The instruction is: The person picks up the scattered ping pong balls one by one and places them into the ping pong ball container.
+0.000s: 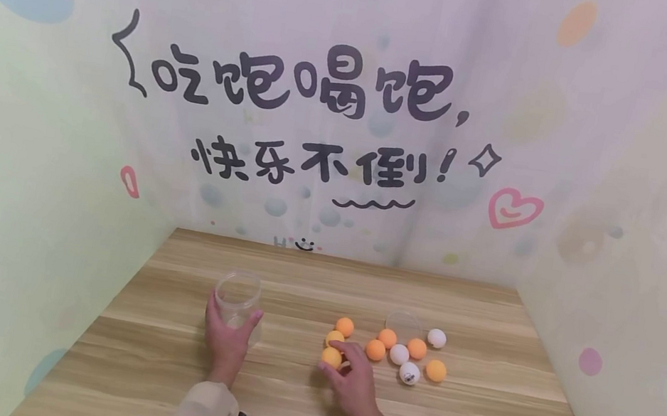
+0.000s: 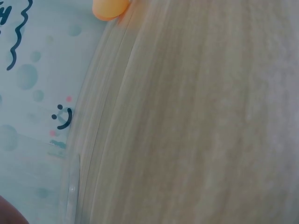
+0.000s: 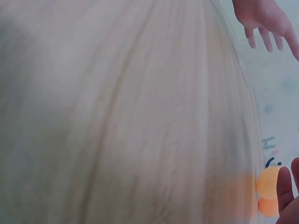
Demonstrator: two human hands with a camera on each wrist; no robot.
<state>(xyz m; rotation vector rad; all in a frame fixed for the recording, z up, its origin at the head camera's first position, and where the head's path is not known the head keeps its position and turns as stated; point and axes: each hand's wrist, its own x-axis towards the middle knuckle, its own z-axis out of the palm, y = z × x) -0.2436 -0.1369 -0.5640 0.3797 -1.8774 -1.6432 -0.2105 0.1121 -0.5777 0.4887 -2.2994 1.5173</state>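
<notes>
My left hand point(image 1: 227, 343) grips a clear plastic jar point(image 1: 239, 287) that stands upright, open at the top, on the left of the table; its thumb lies along the right side. With thumb and index finger my right hand point(image 1: 357, 386) pinches an orange ping-pong ball point(image 1: 331, 358), the nearest in a short row. Behind it in the row are another orange ball point(image 1: 335, 339) and a third orange ball point(image 1: 344, 327). In the right wrist view, fingertips point(image 3: 284, 189) of the right hand show beside an orange ball point(image 3: 268, 183).
Right of my right hand lie several loose ping-pong balls, among them an orange ball point(image 1: 436, 371) and a white ball with a dark print point(image 1: 409, 373). A clear round lid point(image 1: 403, 324) lies behind them. Printed curtains point(image 1: 319, 220) enclose the wooden table point(image 1: 278, 408) at the back and sides.
</notes>
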